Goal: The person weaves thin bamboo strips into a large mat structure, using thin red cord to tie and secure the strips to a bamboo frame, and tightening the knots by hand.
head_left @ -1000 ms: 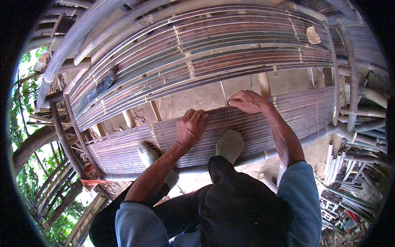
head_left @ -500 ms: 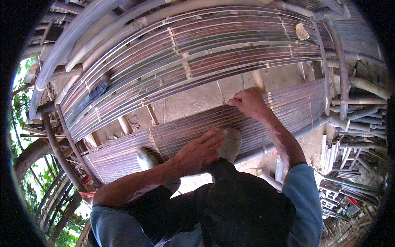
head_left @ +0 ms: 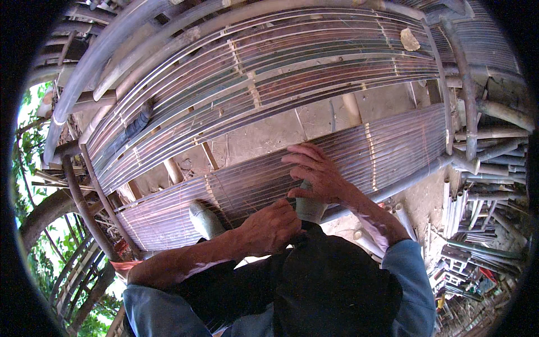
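A long panel of thin parallel bamboo slats (head_left: pixel 387 146), bound by cross threads, runs across in front of me, with my two grey-green shoes (head_left: pixel 206 219) on its near side. My right hand (head_left: pixel 320 175) hovers over the panel above the right shoe (head_left: pixel 310 209), fingers apart and slightly bent, with nothing visible in them. Close to that shoe, nearer my body, my left hand (head_left: pixel 270 226) is closed with its fingers pressed together. Whatever the left fingers may hold is hidden.
Beyond a strip of bare earth (head_left: pixel 247 147) lies a second panel of wider-spaced slats (head_left: pixel 314 50), carrying a small tan piece (head_left: pixel 409 39). Thick bamboo poles (head_left: pixel 467 95) frame both sides. Stacked bamboo lengths (head_left: pixel 494 182) lie at the right, and green leaves show at the left.
My right hand has drawn back from the panel's far edge, toward me and left, and its fingers have spread. My left hand has shifted slightly toward me and closed.
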### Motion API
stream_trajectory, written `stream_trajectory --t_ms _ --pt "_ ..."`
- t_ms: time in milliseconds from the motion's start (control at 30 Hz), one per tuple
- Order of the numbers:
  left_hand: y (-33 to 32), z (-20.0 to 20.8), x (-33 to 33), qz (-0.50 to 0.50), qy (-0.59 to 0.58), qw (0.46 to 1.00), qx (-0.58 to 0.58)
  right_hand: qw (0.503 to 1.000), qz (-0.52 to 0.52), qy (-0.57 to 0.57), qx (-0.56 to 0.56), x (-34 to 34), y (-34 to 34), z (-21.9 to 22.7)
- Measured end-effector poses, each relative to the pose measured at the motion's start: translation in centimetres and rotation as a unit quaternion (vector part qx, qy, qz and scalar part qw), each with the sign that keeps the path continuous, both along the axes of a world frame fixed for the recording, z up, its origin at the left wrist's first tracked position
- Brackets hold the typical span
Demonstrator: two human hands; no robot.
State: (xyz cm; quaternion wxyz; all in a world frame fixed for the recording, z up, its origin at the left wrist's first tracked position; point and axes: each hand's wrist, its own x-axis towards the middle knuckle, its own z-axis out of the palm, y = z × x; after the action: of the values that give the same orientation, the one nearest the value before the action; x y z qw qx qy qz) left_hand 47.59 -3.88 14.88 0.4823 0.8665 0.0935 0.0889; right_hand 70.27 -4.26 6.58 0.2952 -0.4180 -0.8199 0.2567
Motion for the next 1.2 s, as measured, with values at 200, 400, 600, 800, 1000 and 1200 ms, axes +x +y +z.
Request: stream_trajectory --t_ms 200,400,600,800,1000,1200 --pt "-0.6 1.4 0.9 -0.003 0.023 0.999 0.038 0.986 -0.007 0.099 -0.137 0.0 -1.6 0.5" --pt "1.4 2.2 -2.0 0.089 -0.01 0.995 0.05 0.986 0.051 -0.016 -0.156 1.6 -2.4 0.8" --pt "5.8 6.6 -17.2 0.144 0.387 0.908 0.067 0.901 0.214 -0.253 -0.28 6.0 -6.6 6.1" --pt "5.0 0.1 -24.9 0.328 0.352 0.841 0.247 0.965 0.032 -0.21 -0.153 -1.3 0.3 5.8" --pt "2.4 -10.8 -21.6 0.53 0.231 0.795 0.184 0.954 -0.002 -0.086 -0.288 -15.0 7.5 -1.8" --pt "3.4 -10.1 -19.5 0.593 0.108 0.79 0.111 0.884 0.011 -0.056 -0.465 -17.9 8.6 -4.6"
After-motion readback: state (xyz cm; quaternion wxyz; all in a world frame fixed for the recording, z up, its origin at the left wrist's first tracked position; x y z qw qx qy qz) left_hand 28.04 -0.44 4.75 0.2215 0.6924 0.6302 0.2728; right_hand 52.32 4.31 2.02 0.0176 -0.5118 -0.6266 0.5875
